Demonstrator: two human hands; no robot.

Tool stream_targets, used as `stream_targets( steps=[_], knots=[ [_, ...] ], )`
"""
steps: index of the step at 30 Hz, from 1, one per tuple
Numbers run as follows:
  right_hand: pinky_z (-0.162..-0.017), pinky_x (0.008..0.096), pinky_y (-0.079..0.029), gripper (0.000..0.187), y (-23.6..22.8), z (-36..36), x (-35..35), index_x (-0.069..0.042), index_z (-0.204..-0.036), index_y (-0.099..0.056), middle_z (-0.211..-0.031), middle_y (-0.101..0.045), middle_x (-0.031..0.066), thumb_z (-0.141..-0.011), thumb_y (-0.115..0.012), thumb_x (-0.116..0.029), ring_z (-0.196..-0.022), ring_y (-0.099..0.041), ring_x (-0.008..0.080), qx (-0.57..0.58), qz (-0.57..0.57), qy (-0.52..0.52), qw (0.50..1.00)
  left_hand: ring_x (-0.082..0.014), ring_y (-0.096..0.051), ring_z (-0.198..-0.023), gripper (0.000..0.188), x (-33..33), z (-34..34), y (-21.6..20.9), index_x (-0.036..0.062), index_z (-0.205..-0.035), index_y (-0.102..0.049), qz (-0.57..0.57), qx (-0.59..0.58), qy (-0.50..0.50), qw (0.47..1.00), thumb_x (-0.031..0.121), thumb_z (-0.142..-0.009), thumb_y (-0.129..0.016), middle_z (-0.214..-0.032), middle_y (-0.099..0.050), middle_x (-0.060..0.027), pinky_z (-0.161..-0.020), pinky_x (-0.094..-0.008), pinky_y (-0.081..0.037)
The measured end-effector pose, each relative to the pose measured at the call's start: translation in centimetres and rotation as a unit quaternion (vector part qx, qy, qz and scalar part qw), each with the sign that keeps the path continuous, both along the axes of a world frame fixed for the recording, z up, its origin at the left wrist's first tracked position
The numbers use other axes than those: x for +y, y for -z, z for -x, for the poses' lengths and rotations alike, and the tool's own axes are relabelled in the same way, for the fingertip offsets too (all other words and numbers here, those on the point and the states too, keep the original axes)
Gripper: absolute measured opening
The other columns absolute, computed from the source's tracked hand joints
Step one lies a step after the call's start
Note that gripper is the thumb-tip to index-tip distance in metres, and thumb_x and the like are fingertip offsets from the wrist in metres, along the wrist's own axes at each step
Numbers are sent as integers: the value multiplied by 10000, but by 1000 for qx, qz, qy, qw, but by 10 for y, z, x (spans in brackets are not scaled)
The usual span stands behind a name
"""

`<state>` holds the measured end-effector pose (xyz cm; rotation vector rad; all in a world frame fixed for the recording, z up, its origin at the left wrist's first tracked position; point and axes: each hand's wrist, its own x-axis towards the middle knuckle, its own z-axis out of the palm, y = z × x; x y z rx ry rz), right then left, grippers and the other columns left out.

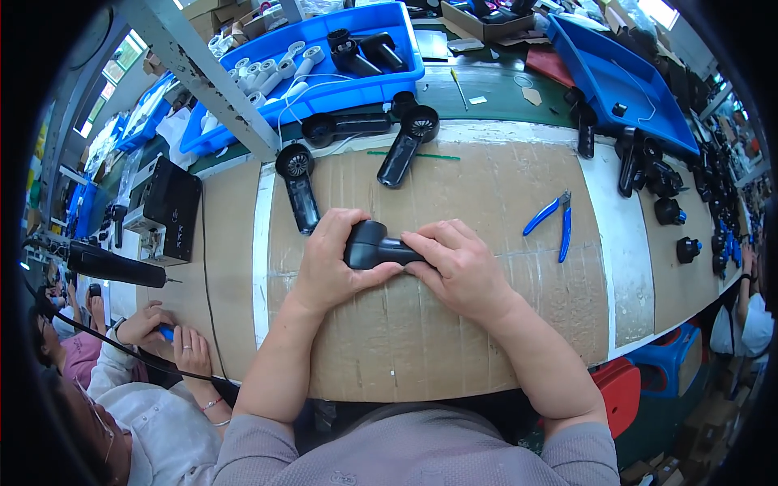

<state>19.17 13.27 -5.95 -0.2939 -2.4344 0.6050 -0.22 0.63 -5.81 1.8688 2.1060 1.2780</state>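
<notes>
Between my two hands is a black handheld fan housing [368,246], lying sideways just over the cardboard-covered bench. My left hand [331,257] wraps its round head, thumb along the near side. On the handle, my right hand [456,263] is closed with thumb and fingers pinching it. Beyond my hands lie more black fan housings: one on the left [298,186], one in the middle [409,146] with its round grille showing, and one lying crosswise [347,125] behind them. Blue-handled cutting pliers [554,223] rest to the right of my right hand.
A blue bin [405,85] with white and black fan parts stands at the back left. Another blue bin [673,134] is at the back right, near several black parts. An electric screwdriver [113,266] hangs at left, beside a co-worker's hands [166,336].
</notes>
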Motion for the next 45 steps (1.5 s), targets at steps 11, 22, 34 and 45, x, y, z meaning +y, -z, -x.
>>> stream_targets(
  steps=[11, 22, 34, 45],
  knots=[
    [-779, 314, -492, 275, -3, 0, -6, -59, -1142, -714, -991, -643, 70, -883, -734, -151, -847, -561, 225, -22, -39, 11, 999, -257, -582, -820, 653, 0, -1, 9, 51, -1129, -613, -17, 26, -13, 999, 363, -658, -939, -967, -608, -91, -773, -350, -525],
    [-788, 322, -495, 307, -5, -5, -11, -67, -1146, -708, -978, -626, 74, -860, -749, -171, -851, -568, 229, -16, -60, 14, 998, -256, -591, -816, 652, -2, -7, 7, 55, -1119, -613, -21, 28, 15, 999, 391, -661, -931, -953, -612, -87, -764, -344, -526],
    [-793, 328, -486, 315, 5, -6, -14, -52, -1157, -675, -982, -606, 79, -869, -721, -173, -838, -564, 236, 9, -50, -15, 999, -251, -601, -796, 649, -2, -8, 9, 64, -1110, -617, -28, 59, 29, 997, 426, -670, -928, -960, -623, -85, -748, -339, -529],
    [-750, 331, -505, 383, -19, -9, -8, -18, -1173, -692, -1008, -647, 113, -881, -763, -255, -845, -600, 235, -105, 278, -15, 955, -243, -614, -822, 676, -1, -16, 1, 72, -1095, -634, -67, 85, 60, 992, 441, -626, -952, -974, -628, -76, -742, -342, -536]
  ],
)
